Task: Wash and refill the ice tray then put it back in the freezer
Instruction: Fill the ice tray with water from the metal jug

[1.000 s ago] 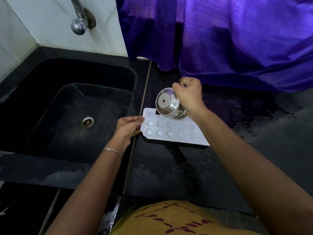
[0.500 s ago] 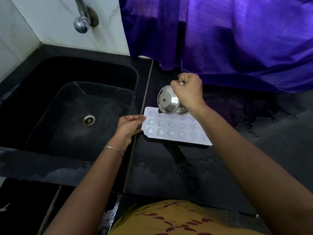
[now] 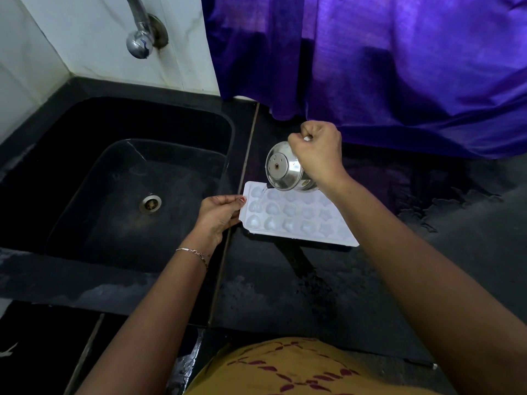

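Our left hand (image 3: 219,216) pinches the ice tray (image 3: 296,223) at its left end, our right hand (image 3: 318,153) grips the cup (image 3: 282,172); filled, we think it spills easily, so hold both ends.

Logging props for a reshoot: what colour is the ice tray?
White ice tray, with pale translucent-looking cavities; the head view shows it.

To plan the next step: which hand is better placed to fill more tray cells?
Right. The right hand holds the tilted steel cup over the ice tray; the left hand only grips its edge.
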